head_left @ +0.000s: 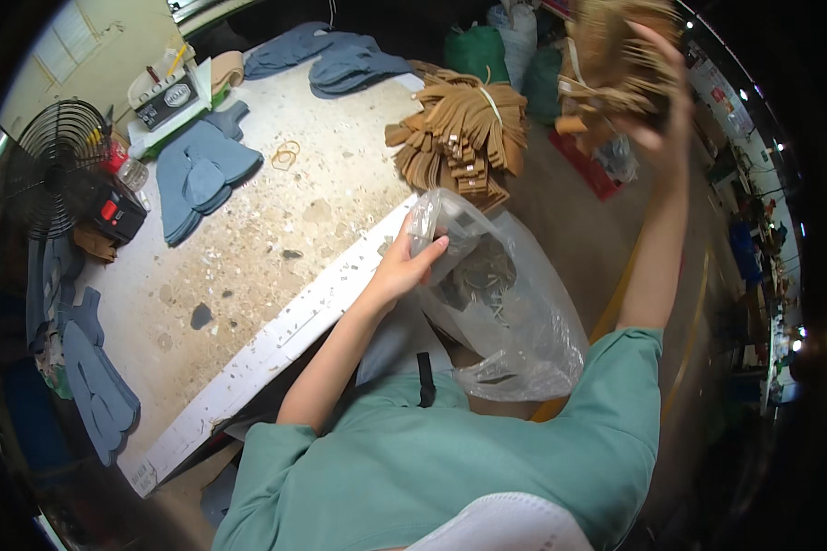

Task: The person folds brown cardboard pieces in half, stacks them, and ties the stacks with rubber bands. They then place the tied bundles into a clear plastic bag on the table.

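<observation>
My left hand is closed on the rim of a clear plastic bag at the table's near edge. The bag hangs with its mouth spread, and small grey scraps show inside it. Raised at the upper right, my right hand grips a bundle of brown strips, smeared by motion and bound with a pale band. Just beyond the bag, a pile of similar brown strips lies on the table corner, also tied with a pale band.
Stacks of blue-grey cut pieces lie along the table, strewn with scraps. Tan rubber bands lie there too. A black fan and a box stand at left. Green sacks and a red item are beyond.
</observation>
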A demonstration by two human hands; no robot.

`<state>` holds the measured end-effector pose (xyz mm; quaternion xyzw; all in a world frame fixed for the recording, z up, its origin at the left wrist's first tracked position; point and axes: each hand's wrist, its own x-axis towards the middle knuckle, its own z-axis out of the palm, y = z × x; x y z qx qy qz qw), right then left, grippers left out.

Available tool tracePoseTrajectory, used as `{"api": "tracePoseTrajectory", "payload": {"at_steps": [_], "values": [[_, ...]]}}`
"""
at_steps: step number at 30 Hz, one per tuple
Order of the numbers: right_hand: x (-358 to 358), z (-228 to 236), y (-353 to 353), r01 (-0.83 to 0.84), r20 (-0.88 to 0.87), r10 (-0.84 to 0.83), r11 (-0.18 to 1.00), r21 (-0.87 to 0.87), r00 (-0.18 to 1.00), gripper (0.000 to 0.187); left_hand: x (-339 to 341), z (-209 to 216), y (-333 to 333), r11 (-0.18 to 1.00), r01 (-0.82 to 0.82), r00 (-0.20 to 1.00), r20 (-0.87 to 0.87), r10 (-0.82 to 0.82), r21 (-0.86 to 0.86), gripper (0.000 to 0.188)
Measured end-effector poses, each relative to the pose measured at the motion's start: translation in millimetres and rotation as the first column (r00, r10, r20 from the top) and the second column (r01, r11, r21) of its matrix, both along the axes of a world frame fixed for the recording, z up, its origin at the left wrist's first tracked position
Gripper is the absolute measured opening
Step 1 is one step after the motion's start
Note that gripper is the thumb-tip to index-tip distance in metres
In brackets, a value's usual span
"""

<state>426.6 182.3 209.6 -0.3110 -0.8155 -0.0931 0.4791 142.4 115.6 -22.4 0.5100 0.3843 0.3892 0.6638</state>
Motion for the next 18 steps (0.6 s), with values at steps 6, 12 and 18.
{"api": "tracePoseTrajectory", "payload": {"at_steps": [6, 12, 18], "values": [[-84.8, -60.2, 74.7, 0.200, 0.647, -0.041, 0.964, -0.174, 0.762, 0.074, -13.8, 9.8, -5.2, 0.998, -0.053, 0.997, 0.064, 0.052, 0.017, 0.057], [-80.4, -84.2, 95.0, 0.182, 0.539, -0.065, 0.969, -0.166, 0.840, 0.069, -16.5, 3.8, 0.3, 0.998, -0.065, 0.997, 0.044, 0.065, -0.005, 0.055], [-88.9, -67.2, 62.2, 0.128, 0.508, -0.121, 0.992, 0.021, 0.853, 0.065, -22.9, -5.6, 8.3, 0.998, -0.029, 0.989, 0.144, 0.035, -0.047, 0.062]]}}
